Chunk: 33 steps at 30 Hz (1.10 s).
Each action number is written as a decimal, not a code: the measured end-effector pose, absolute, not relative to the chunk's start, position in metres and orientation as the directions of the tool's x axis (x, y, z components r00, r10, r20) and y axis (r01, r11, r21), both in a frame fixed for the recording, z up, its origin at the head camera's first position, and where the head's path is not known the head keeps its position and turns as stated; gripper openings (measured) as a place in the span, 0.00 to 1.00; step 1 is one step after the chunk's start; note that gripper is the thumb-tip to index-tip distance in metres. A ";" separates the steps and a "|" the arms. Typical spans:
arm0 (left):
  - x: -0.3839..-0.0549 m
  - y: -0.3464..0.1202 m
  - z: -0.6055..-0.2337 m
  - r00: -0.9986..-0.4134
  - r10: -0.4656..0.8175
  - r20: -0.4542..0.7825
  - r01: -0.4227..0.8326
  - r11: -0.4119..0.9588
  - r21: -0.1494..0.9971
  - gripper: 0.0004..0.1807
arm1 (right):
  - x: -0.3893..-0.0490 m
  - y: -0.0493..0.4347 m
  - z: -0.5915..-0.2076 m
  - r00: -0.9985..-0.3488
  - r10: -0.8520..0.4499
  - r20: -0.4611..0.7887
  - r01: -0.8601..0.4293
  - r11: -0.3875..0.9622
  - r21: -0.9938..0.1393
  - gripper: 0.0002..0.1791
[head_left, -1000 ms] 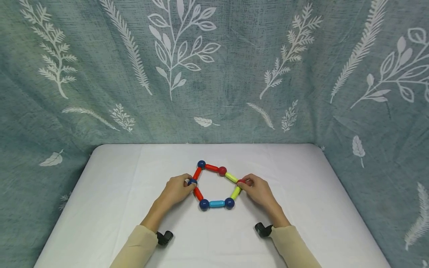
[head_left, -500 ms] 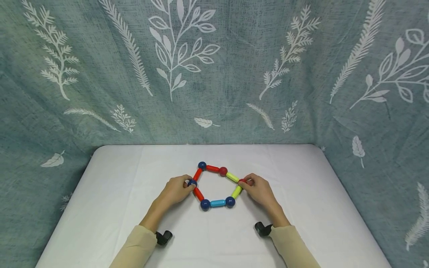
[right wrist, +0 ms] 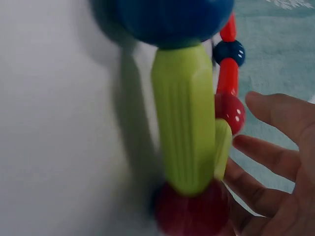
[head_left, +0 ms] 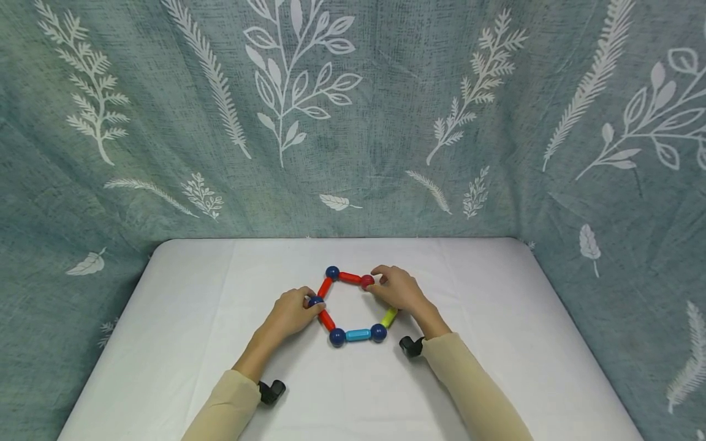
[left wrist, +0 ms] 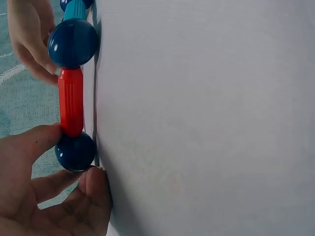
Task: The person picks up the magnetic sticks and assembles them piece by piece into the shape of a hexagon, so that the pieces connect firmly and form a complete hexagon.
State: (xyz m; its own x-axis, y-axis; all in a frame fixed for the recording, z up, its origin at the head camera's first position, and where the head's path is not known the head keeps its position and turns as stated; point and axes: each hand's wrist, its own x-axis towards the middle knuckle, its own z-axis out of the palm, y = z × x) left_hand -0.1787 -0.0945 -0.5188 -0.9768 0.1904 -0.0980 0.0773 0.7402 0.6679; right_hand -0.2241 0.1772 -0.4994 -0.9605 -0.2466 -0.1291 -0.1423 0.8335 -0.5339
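Observation:
A closed ring of coloured rods and balls, looking like a magnetic building set, lies on the white table. My left hand [head_left: 294, 311] pinches the blue ball [left wrist: 75, 152] at the ring's left corner, between two red rods [head_left: 326, 319]. My right hand [head_left: 401, 289] is at the far-right red ball [head_left: 366, 282], its thumb and forefinger spread on either side; whether they touch it is unclear. In the right wrist view, a yellow-green rod [right wrist: 183, 118] joins a blue ball [right wrist: 177, 17] to another red ball [right wrist: 193, 209], which the right hand hides in the head view.
The white-covered table [head_left: 193, 294] extends around the ring. A green curtain [head_left: 380, 122] with white leaf prints hangs behind it. Black wrist cameras [head_left: 271, 392] sit at both sleeves. A light blue rod [head_left: 358, 335] forms the ring's near side.
My right hand has let go of the right-corner red ball and moved up and left to the far-right red ball. My left hand keeps its hold, and the ring's shape looks much the same.

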 end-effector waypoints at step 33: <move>-0.179 -0.098 -0.517 -0.974 0.194 -0.119 0.062 0.729 0.682 0.19 | -0.247 0.172 -0.503 -0.964 -0.164 -0.208 -0.028 0.843 -0.537 0.25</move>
